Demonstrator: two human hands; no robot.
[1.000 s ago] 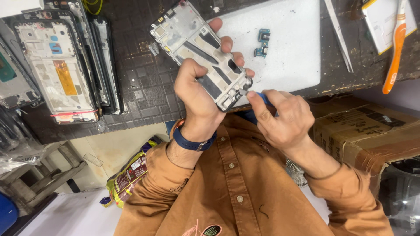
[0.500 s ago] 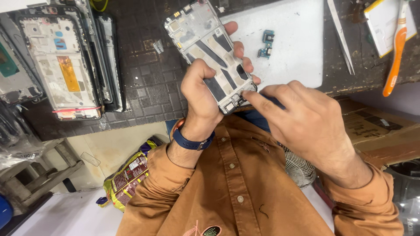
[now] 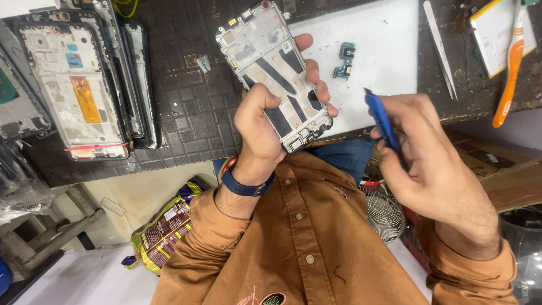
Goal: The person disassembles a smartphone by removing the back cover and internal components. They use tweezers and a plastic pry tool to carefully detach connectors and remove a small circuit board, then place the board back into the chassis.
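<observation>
Left hand (image 3: 261, 127) wraps its fingers around the lower half of a stripped silver-grey phone mid-frame (image 3: 274, 70), thumb pressed on the near side and fingertips showing past the far edge, holding it tilted above the dark gridded work mat (image 3: 186, 113). Right hand (image 3: 429, 164) is closed in a pinch on a slim blue plastic pry tool (image 3: 383, 121), its tip pointing up and well apart from the frame. The frame looks light and stiff yet thin, with cut-outs, black adhesive strips and small exposed parts near its top, so it seems best gripped by the side rails rather than across the open middle. Its metal is smooth and probably slippery. Two small blue flex parts (image 3: 344, 59) lie on the white pad (image 3: 389, 34) beside steel tweezers (image 3: 441, 51).
</observation>
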